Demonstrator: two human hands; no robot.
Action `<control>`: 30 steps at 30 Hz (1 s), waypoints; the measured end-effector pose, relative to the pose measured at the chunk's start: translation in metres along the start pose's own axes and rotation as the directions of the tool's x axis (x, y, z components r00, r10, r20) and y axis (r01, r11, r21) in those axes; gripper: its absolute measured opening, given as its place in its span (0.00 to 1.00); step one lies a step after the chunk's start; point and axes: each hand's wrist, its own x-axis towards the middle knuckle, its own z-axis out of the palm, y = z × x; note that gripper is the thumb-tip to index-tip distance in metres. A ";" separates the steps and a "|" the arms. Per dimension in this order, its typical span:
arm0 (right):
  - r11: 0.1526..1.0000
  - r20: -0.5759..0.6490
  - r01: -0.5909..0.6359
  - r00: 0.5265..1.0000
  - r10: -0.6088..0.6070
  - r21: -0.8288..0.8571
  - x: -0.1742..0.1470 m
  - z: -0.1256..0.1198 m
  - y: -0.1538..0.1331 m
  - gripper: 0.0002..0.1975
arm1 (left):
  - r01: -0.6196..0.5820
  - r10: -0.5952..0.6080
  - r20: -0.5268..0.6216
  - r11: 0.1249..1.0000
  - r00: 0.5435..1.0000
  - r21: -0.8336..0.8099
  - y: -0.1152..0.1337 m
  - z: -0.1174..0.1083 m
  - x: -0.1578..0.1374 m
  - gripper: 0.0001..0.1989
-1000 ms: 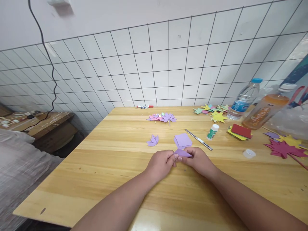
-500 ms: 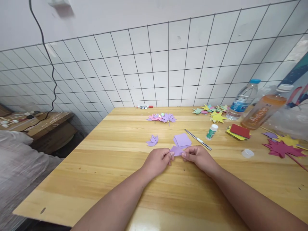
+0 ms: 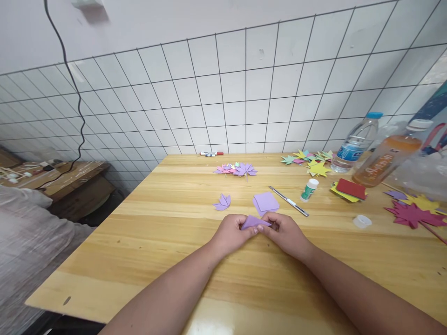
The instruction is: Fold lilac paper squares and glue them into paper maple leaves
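A purple sheet of paper (image 3: 253,222), folded to a triangular shape, is held between my two hands above the table. My left hand (image 3: 232,235) pinches its left side, and my right hand (image 3: 284,232) grips its right side; the two thumbs nearly meet at the lower edge. Some fingers are hidden behind the paper. Just beyond lies a stack of purple paper squares (image 3: 266,202). To its left rests a folded purple paper leaf piece (image 3: 222,202). A slim craft knife (image 3: 288,201) lies right of the stack.
Farther right stand a glue stick (image 3: 309,190), its loose clear cap (image 3: 362,221), red and yellow paper squares (image 3: 351,189), a water bottle (image 3: 354,144) and an orange drink bottle (image 3: 387,153). Paper leaves (image 3: 244,170) and a marker (image 3: 211,154) lie toward the tiled wall.
The purple paper has turned from a flatter piece to a triangular fold. My hands have come closer together, thumbs now near each other at its lower edge. The view has shifted slightly.
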 end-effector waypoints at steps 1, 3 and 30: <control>1.000 -0.013 -0.006 1.000 0.006 -0.006 0.000 -0.001 0.001 0.10 | 0.000 0.000 -0.006 1.000 1.000 0.006 0.000 0.000 0.000 0.17; 1.000 -0.048 -0.023 0.999 0.024 0.017 0.002 -0.003 0.002 0.12 | 0.007 -0.007 -0.021 1.000 1.000 -0.001 0.000 -0.002 0.002 0.17; 0.967 -0.070 -0.058 0.994 0.078 0.247 0.007 -0.025 0.012 0.16 | 0.217 -0.175 0.167 0.935 0.970 -0.280 0.003 -0.023 0.006 0.19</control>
